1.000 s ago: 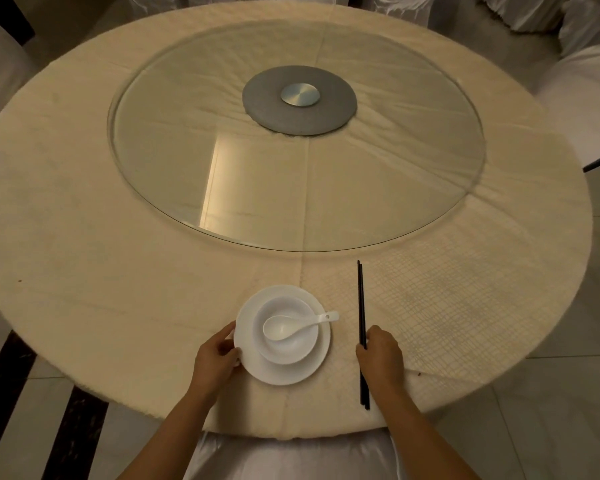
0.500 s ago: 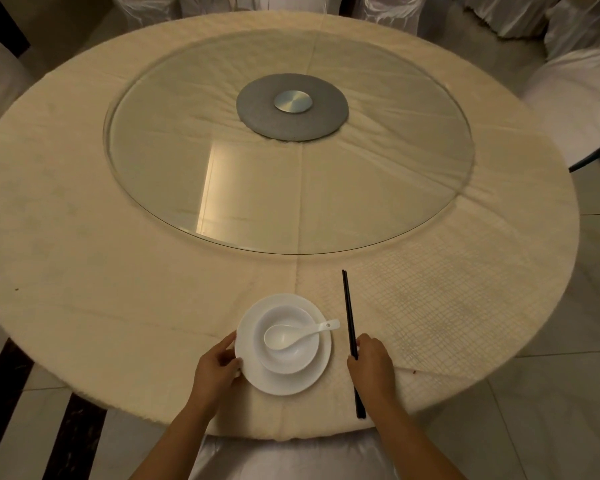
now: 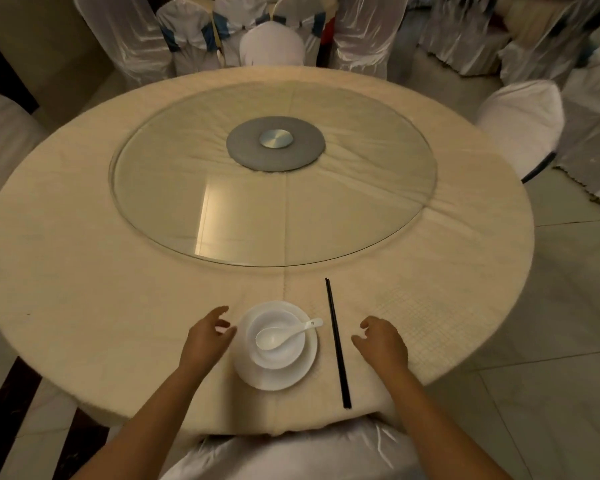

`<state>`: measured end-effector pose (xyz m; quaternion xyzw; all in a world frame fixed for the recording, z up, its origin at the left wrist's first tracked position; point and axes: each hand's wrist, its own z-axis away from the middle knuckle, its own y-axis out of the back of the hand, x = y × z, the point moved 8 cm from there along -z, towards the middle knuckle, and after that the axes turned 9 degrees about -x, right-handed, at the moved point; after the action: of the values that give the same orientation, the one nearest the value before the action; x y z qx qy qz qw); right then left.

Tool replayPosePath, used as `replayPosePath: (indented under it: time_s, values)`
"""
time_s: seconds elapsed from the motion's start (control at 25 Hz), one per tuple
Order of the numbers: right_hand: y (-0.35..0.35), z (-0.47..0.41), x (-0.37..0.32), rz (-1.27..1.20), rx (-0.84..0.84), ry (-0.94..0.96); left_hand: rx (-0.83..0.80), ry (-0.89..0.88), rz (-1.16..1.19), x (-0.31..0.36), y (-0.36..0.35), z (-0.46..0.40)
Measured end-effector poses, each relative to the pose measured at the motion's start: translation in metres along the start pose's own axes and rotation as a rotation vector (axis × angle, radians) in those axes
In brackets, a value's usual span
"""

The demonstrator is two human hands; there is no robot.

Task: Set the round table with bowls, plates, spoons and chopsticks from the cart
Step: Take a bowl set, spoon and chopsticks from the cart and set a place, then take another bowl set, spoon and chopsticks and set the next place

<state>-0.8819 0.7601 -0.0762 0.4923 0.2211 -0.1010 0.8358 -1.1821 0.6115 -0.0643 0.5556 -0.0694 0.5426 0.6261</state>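
A white plate [image 3: 257, 377] lies near the front edge of the round table [image 3: 84, 278], which has a cream cloth. A white bowl [image 3: 290, 356] sits on the plate, and a white spoon [image 3: 284, 336] rests in the bowl with its handle pointing right. A pair of black chopsticks [image 3: 336, 341] lies straight on the cloth just right of the plate. My left hand [image 3: 207, 337] hovers left of the plate, fingers apart, holding nothing. My right hand [image 3: 383, 342] hovers right of the chopsticks, fingers loosely curled and empty.
A large glass turntable [image 3: 174, 188] with a grey hub [image 3: 276, 143] covers the table's middle. White-covered chairs stand behind the table [image 3: 271, 46], at the right [image 3: 520, 126], at the left [image 3: 0, 140] and right below me [image 3: 291, 455]. Tiled floor lies to the right.
Both hands have let go and lifted away: the left off the plate's rim, the right off the chopsticks. The view has pulled back and tilted up, showing the far chairs.
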Motion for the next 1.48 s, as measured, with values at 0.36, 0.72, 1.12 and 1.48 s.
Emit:
replayPosePath:
  time_s: [0.36, 0.72, 1.12, 1.48]
  values:
    - [0.138, 0.111, 0.093, -0.183, 0.279, 0.027, -0.324, -0.603, -0.21, 0.233, -0.121, 0.099]
    - [0.244, 0.388, 0.351, -0.221, 0.727, -0.283, -0.69, -1.212, -0.317, 0.405, -0.382, 0.376]
    - [0.19, 0.742, 0.563, -0.415, 1.284, -0.998, -1.311, -1.708, -0.377, 0.421, -0.615, 0.727]
    - [0.102, 0.905, 0.583, -0.607, 1.569, -1.614, -1.905, -2.0, -0.56, 0.377, -0.702, 0.943]
